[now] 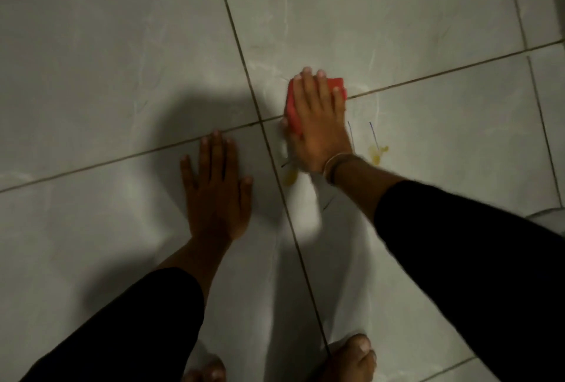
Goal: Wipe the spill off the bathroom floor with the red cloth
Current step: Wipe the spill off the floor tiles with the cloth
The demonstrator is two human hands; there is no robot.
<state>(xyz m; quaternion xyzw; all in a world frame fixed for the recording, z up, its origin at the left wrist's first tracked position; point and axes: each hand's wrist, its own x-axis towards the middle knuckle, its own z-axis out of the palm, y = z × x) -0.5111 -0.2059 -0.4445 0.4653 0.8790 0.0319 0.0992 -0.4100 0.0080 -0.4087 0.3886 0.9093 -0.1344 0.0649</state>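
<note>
Bare toes nearest; the left hand lies splayed flat on the floor. The right hand presses the red cloth, fingers straight, mid-wipe. The yellow spill by its wrist probably needs the next pass.

right hand flat on red cloth, pressing it to tile floor — yellow spill just beside wrist; left hand flat on floor

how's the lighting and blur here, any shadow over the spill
Head view: dim; a broad dark shadow surrounds the left hand; the right hand on the red cloth is brighter, slightly motion-blurred; the yellow spill lies outside the shadow.
</note>
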